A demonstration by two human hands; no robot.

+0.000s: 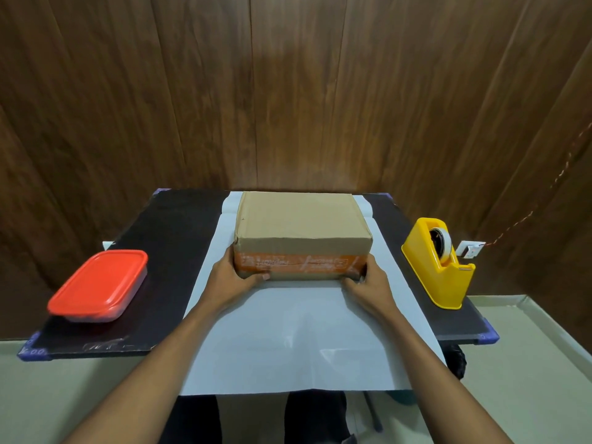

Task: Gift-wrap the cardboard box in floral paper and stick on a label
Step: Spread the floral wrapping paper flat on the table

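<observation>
Cardboard box (302, 233): sitting on the far half of the wrapping paper (298, 331), which is lying white side up across the black table (173, 232).
Left hand (229, 278): we are gripping the box's near-left corner, thumb pressing the front face, fingers curling round the side.
Right hand (368, 286): we are clasping the near-right corner, fingers bent against the box.
Red-lidded container (99, 285): resting at the table's left.
Yellow tape dispenser (439, 261): standing at the right.

Red-lidded container (98, 286) left, tape dispenser (438, 263) right
</observation>
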